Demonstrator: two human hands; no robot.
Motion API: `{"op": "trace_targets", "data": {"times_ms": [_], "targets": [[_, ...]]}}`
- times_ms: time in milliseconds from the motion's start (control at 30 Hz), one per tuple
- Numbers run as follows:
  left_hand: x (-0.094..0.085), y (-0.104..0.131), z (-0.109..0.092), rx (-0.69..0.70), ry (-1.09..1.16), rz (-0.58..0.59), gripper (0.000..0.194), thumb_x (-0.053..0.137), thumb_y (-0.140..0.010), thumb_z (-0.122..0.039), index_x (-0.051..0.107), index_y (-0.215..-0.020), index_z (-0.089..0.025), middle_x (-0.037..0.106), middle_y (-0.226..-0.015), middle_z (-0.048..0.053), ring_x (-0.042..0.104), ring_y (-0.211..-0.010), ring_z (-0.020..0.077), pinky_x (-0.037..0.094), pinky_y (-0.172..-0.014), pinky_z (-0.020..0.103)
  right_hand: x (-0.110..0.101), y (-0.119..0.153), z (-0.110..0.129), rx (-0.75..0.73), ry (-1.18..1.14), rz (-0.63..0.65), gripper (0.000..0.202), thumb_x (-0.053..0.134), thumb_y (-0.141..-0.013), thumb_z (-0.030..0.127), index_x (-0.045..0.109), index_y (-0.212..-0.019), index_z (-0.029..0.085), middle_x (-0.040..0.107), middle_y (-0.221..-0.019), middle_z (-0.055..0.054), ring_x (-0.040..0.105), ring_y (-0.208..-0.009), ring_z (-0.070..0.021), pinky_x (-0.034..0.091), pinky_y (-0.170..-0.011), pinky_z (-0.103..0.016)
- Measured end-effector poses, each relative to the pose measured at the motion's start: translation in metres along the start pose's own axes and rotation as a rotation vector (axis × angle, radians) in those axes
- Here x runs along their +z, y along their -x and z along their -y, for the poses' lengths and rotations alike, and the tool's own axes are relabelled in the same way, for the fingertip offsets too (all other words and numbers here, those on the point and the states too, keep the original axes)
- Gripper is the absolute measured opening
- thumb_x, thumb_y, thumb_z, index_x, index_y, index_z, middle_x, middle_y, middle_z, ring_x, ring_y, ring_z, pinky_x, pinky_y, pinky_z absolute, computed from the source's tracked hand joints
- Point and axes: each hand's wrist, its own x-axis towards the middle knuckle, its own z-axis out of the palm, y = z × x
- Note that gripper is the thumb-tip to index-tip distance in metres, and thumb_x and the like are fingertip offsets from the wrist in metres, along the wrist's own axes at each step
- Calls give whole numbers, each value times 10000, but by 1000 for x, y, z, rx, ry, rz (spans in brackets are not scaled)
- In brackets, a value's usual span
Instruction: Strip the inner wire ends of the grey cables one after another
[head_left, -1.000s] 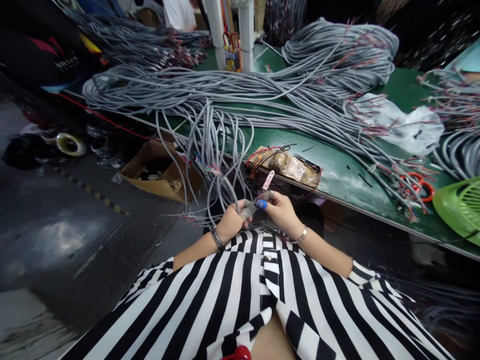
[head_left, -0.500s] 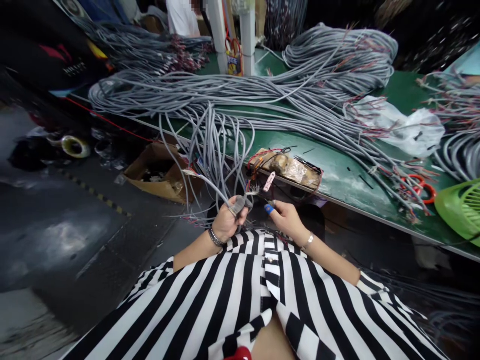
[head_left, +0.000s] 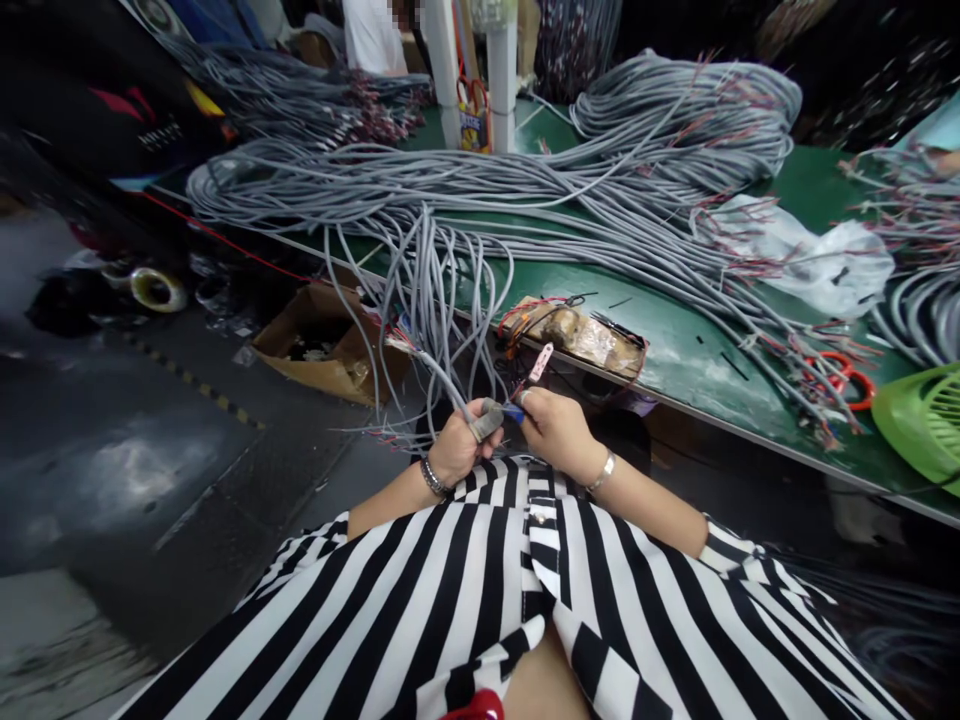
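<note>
My left hand is closed around a grey cable, its thumb wrapped in a grey covering. The cable's stripped end, with pale and red strands, sticks out up and to the left of that hand. Close beside it, my right hand pinches with a blue-covered fingertip at the left thumb. Whatever lies between the fingertips is too small and hidden to make out. Behind both hands, a bundle of grey cables droops over the table edge.
The green table bears long cable bundles, a taped block with wires, a plastic bag, orange-handled scissors and a green basket. A cardboard box stands below at left. Another person's white sleeve shows at the back.
My right hand has moved left, up against my left thumb. The loose wire strands that showed above the left hand are now covered. The view has shifted slightly.
</note>
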Motion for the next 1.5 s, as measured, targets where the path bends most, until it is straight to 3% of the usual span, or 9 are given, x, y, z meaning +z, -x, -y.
{"op": "trace_targets", "data": {"times_ms": [133,233,367,467,567,800,1133,1367,1500], "targets": [[-5,-2,-17,31,255,-1,380,764,-682,-460,547,-723,-150,447,-449,-77,326,-327,14,239,-364,154,-2,8,-20,-184,17,150,104,500,-788,124,532,-709,183,573,-719,-32,479,-601,-132,290,-572,-258],[-14,-5,-31,123,373,-51,326,751,-694,-426,587,-731,-147,409,-446,-81,309,-331,9,246,-371,150,0,23,-36,-187,-36,196,171,490,-805,147,500,-639,187,514,-634,-1,433,-554,-117,275,-551,-254],[-17,-6,-28,201,186,-145,297,760,-698,-405,612,-727,-149,509,-476,-49,382,-345,26,239,-349,149,-5,37,-37,-57,-224,36,282,497,-886,249,485,-610,192,474,-584,17,421,-531,-109,311,-544,-244],[-11,-4,-15,191,17,-201,317,748,-716,-434,615,-733,-147,556,-499,-35,417,-351,33,265,-346,151,-14,35,-22,24,-308,-159,207,525,-900,308,581,-739,190,559,-653,-11,506,-599,-130,388,-591,-250],[-5,-2,-6,205,-127,-229,324,739,-728,-447,614,-746,-149,578,-521,-28,450,-375,43,326,-374,159,-18,25,-6,90,-369,-245,167,552,-890,332,619,-837,189,637,-760,-41,571,-680,-148,439,-647,-259],[-4,4,-2,265,-362,-187,258,733,-745,-395,644,-799,-159,575,-552,-26,486,-446,70,379,-428,181,-9,2,4,290,-506,-180,287,627,-809,435,539,-701,184,503,-580,22,417,-539,-107,363,-518,-238],[-3,5,-2,214,-279,-143,318,722,-748,-443,618,-816,-150,582,-555,-27,495,-428,62,391,-420,169,12,2,0,332,-893,-98,254,639,-771,422,582,-785,175,598,-709,-6,507,-637,-129,458,-640,-267],[-3,1,-6,127,-33,-110,387,711,-737,-501,577,-767,-139,545,-503,-51,424,-344,33,276,-339,142,11,12,-10,351,-638,-287,198,585,-801,329,539,-683,176,509,-600,26,440,-562,-107,390,-555,-242],[-4,1,-6,128,-68,-142,387,724,-727,-494,568,-752,-140,555,-508,-49,436,-351,31,296,-344,135,0,23,1,135,-401,-400,104,578,-834,286,603,-819,185,584,-714,-11,491,-597,-123,423,-586,-260]]}}
